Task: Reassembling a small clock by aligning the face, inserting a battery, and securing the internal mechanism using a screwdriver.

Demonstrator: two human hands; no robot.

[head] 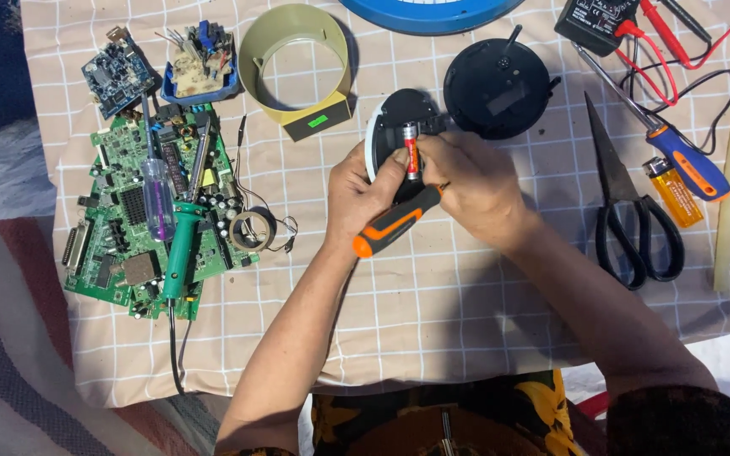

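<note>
Both hands, left hand and right hand, pinch a small red-and-silver cylindrical battery over the round black-and-white plastic housing; the right also clamps the orange-handled screwdriver. Crowded fingers could let the battery slip.

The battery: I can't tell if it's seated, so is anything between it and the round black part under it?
Nothing visible lies between them. The battery rests against the round black part, pinched by the left hand and right hand. The right hand also holds an orange-handled screwdriver, lower down, clear of the battery.
</note>
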